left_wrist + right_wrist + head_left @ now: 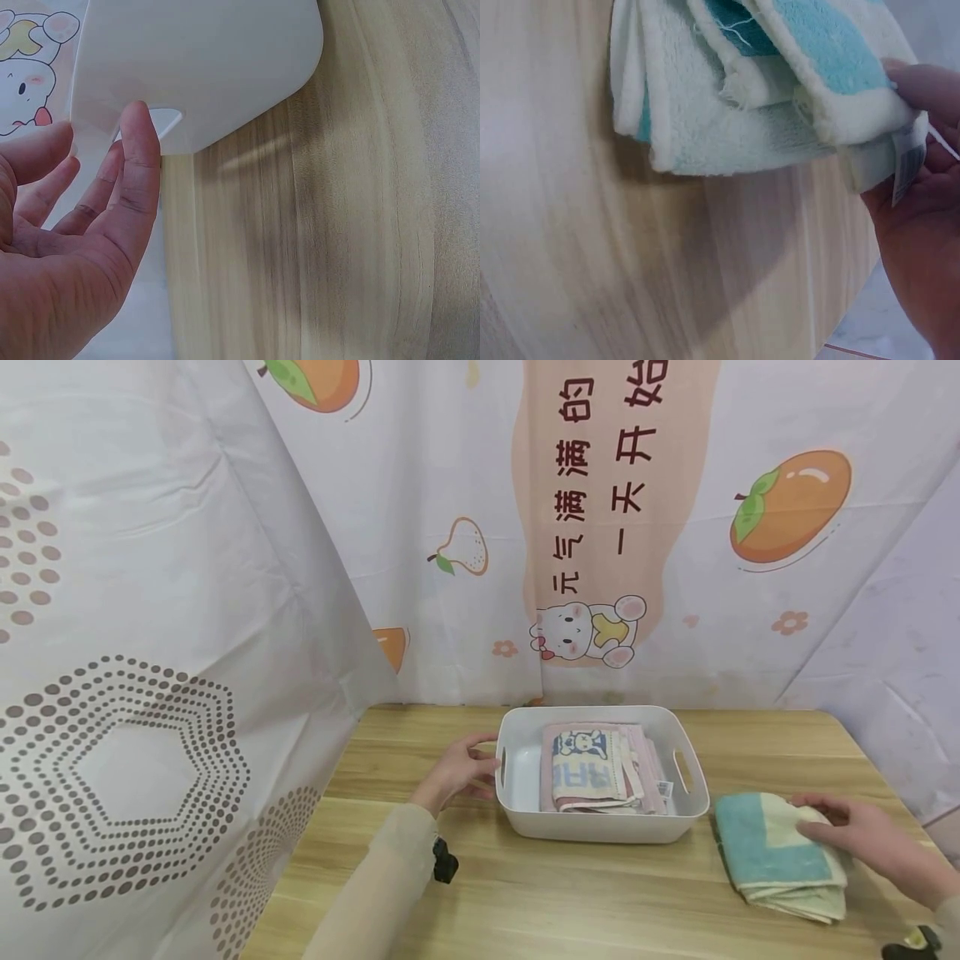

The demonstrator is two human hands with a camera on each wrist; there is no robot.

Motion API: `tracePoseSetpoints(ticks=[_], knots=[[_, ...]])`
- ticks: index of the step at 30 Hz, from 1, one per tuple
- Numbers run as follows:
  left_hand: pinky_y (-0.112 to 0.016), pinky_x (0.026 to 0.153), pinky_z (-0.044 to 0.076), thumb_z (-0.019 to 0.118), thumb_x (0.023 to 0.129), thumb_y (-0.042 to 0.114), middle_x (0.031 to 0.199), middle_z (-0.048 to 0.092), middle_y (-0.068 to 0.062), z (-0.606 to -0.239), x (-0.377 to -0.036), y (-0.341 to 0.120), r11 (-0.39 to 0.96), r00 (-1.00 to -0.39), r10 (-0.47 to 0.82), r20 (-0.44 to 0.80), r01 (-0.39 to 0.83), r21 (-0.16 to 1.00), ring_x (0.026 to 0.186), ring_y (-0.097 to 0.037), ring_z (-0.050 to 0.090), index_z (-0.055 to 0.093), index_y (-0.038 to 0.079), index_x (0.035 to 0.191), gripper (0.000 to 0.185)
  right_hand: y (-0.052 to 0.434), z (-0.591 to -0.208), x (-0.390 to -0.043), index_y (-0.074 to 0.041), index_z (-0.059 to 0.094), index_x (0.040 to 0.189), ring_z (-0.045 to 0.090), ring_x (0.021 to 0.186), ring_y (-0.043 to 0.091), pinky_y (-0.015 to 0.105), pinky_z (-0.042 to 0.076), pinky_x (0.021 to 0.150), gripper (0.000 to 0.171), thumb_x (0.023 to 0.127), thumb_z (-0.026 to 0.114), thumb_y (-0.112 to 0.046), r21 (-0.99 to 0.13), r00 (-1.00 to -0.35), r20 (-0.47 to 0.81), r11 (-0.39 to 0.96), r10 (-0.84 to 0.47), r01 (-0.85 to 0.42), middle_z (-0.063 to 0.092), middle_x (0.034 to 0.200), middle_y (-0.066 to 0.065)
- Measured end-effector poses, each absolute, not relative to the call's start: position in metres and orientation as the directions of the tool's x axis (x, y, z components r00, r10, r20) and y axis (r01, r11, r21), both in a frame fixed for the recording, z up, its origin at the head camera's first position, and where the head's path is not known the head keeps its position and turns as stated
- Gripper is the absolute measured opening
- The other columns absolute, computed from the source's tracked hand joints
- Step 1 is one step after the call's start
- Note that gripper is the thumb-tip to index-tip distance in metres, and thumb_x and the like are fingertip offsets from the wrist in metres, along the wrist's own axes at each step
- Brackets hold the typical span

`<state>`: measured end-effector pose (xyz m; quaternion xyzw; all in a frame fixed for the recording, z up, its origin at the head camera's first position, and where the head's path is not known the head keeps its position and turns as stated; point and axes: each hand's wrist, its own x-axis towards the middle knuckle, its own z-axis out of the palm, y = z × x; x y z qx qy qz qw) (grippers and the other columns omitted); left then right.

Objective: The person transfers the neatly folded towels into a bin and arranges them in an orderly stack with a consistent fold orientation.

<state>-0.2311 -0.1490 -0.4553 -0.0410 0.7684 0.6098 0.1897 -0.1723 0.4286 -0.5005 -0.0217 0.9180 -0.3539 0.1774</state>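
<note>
A white plastic basket (600, 829) with handle holes stands near the back of the table. Inside it lie a folded cream towel (588, 768) with a blue bear pattern and folded pink towels (652, 768). At the basket's left end my left hand (467, 770) has its fingers loosely bent, fingertips right by the handle hole (166, 120). To the right of the basket, my right hand (855, 831) grips a folded teal and cream towel (787, 856) by its right side, thumb on top. The right wrist view shows a small white label (909, 161) hanging from that towel's edge.
The wooden table (562, 902) reaches back to a printed curtain (450, 635) with fruit pictures and writing. Another patterned curtain (150, 610) hangs along the left side. Black wrist devices (445, 860) sit on both forearms.
</note>
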Motion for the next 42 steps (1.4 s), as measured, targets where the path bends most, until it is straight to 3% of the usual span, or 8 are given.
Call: tracePoseSetpoints(ticks=[7, 10, 14, 17, 21, 31, 35, 42], knots=[[-0.043, 0.07, 0.063, 0.067, 0.099, 0.009, 0.125, 0.064, -0.019, -0.455, -0.231, -0.148, 0.252, -0.923, 0.172, -0.343, -0.295, 0.921, 0.087, -0.028, 0.072, 0.05, 0.02, 0.151, 0.055, 0.427, -0.488, -0.169, 0.01, 0.038, 0.15, 0.035, 0.132, 0.063, 0.055, 0.054, 0.087, 0.08, 0.103, 0.056, -0.052, -0.658, -0.934, -0.32, 0.746, -0.157, 0.1, 0.036, 0.152, 0.039], [-0.043, 0.07, 0.063, 0.066, 0.1, 0.009, 0.126, 0.064, -0.019, -0.455, -0.23, -0.148, 0.254, -0.922, 0.171, -0.347, -0.299, 0.92, 0.087, -0.027, 0.072, 0.05, 0.021, 0.15, 0.055, 0.426, -0.484, -0.169, 0.009, 0.039, 0.15, 0.061, 0.121, 0.019, 0.04, 0.056, 0.084, 0.076, 0.103, 0.058, -0.048, -0.673, -0.939, -0.298, 0.735, -0.173, 0.078, 0.046, 0.149, 0.033], [-0.043, 0.071, 0.063, 0.066, 0.1, 0.009, 0.127, 0.064, -0.019, -0.455, -0.23, -0.148, 0.255, -0.922, 0.175, -0.345, -0.296, 0.92, 0.087, -0.028, 0.072, 0.05, 0.02, 0.151, 0.054, 0.425, -0.481, -0.17, 0.007, 0.043, 0.148, 0.036, 0.096, -0.028, 0.019, 0.051, 0.073, 0.068, 0.103, 0.06, -0.041, -0.709, -0.945, -0.262, 0.703, -0.196, 0.05, 0.059, 0.136, 0.002], [-0.043, 0.071, 0.063, 0.066, 0.099, 0.009, 0.127, 0.064, -0.019, -0.455, -0.229, -0.148, 0.255, -0.923, 0.177, -0.342, -0.293, 0.922, 0.088, -0.029, 0.073, 0.05, 0.019, 0.151, 0.055, 0.425, -0.478, -0.17, 0.006, 0.047, 0.144, 0.037, 0.097, -0.029, 0.018, 0.05, 0.072, 0.06, 0.104, 0.06, -0.036, -0.738, -0.949, -0.233, 0.674, -0.213, 0.03, 0.053, 0.124, -0.026], [-0.044, 0.071, 0.063, 0.067, 0.099, 0.009, 0.126, 0.065, -0.019, -0.455, -0.229, -0.148, 0.254, -0.921, 0.177, -0.346, -0.297, 0.92, 0.089, -0.03, 0.073, 0.051, 0.02, 0.15, 0.055, 0.426, -0.474, -0.169, 0.005, 0.052, 0.138, 0.044, 0.101, -0.024, 0.017, 0.049, 0.073, 0.047, 0.104, 0.061, -0.027, -0.778, -0.954, -0.173, 0.628, -0.245, -0.021, 0.049, 0.115, -0.04], [-0.044, 0.071, 0.063, 0.067, 0.099, 0.008, 0.125, 0.066, -0.019, -0.454, -0.23, -0.146, 0.248, -0.92, 0.173, -0.353, -0.306, 0.919, 0.094, -0.036, 0.072, 0.051, 0.018, 0.15, 0.055, 0.429, -0.468, -0.17, -0.022, 0.064, 0.128, 0.051, 0.106, -0.018, 0.016, 0.051, 0.074, 0.029, 0.103, 0.058, -0.007, -0.85, -0.952, -0.043, 0.512, -0.303, -0.124, 0.057, 0.127, -0.027], [-0.043, 0.07, 0.063, 0.067, 0.099, 0.008, 0.125, 0.066, -0.019, -0.453, -0.23, -0.146, 0.251, -0.919, 0.171, -0.354, -0.307, 0.918, 0.093, -0.034, 0.072, 0.051, 0.019, 0.15, 0.055, 0.43, -0.465, -0.17, -0.025, 0.063, 0.128, 0.059, 0.1, -0.008, 0.022, 0.054, 0.073, 0.036, 0.104, 0.054, 0.0, -0.901, -0.938, -0.055, 0.423, -0.343, -0.102, 0.055, 0.123, -0.034], [-0.041, 0.068, 0.063, 0.068, 0.098, 0.009, 0.124, 0.065, -0.019, -0.453, -0.23, -0.147, 0.249, -0.922, 0.168, -0.35, -0.304, 0.92, 0.086, -0.028, 0.073, 0.051, 0.018, 0.15, 0.056, 0.428, -0.453, -0.172, -0.024, 0.06, 0.134, 0.05, 0.107, -0.017, 0.019, 0.053, 0.075, 0.031, 0.106, 0.055, -0.01, -0.889, -0.947, -0.126, 0.458, -0.296, -0.025, 0.051, 0.128, -0.037]])
